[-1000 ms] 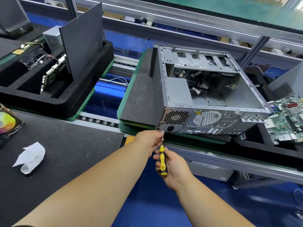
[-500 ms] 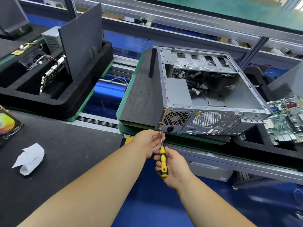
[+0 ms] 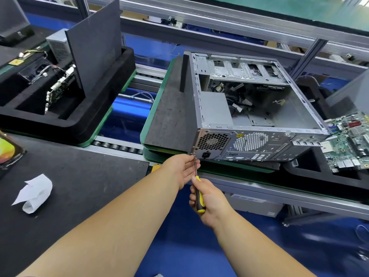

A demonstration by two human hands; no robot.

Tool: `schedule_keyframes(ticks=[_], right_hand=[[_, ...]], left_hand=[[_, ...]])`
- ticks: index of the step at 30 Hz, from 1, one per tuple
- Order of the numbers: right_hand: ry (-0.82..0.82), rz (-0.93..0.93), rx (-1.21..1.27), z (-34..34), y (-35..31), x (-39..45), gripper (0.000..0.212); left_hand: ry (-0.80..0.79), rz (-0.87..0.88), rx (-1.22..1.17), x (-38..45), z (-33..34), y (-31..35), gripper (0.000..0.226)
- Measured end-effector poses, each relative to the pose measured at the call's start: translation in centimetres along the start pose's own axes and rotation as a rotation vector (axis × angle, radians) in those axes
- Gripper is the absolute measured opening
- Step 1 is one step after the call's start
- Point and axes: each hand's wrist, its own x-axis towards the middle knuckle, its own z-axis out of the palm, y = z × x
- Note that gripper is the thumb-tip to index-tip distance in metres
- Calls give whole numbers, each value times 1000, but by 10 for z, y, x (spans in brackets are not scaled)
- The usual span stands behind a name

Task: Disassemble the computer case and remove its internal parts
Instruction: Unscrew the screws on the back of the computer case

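Observation:
An open grey computer case (image 3: pixel 251 120) lies on its side on a green pallet (image 3: pixel 157 96), its rear panel facing me. Inside it sit a power supply (image 3: pixel 215 108) and loose cables. My right hand (image 3: pixel 211 200) grips a yellow-and-black screwdriver (image 3: pixel 199 198). Its tip meets a screw at the rear panel's lower left corner (image 3: pixel 193 153). My left hand (image 3: pixel 183 166) is cupped beside the shaft, fingers loosely extended just under that corner.
A green motherboard (image 3: pixel 347 140) lies in a black foam tray at the right. Another foam tray (image 3: pixel 65 120) at the left holds a dark side panel, a circuit card and a power supply. Crumpled white paper (image 3: pixel 34 193) rests on the black mat near me.
The view has shifted only slightly. Both hands stay at the case's lower left corner, the screwdriver still on the screw.

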Motion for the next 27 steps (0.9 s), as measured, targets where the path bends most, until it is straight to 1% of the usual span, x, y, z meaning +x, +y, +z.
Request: schedule_keyframes(ticks=[4, 6, 9, 11, 17, 24, 27], right_hand=[[-16, 52, 105, 0, -4, -3, 16], [-51, 73, 156, 0, -8, -3, 24], [-89, 94, 159, -2, -10, -4, 35], [-102, 88, 159, -2, -10, -4, 34], [-86, 67, 155, -4, -4, -2, 28], [-47, 10, 41, -9, 2, 2, 18], [-37, 10, -16, -9, 2, 2, 18]], left_hand=[[-4, 2, -18, 2, -1, 0, 13], [4, -2, -23, 2, -1, 1, 13], [26, -41, 28, 2, 2, 2, 19], [30, -63, 42, 1, 4, 3, 21], [26, -24, -19, 2, 2, 2, 14], [17, -28, -35, 4, 3, 1, 13], [16, -26, -36, 4, 2, 1, 12]])
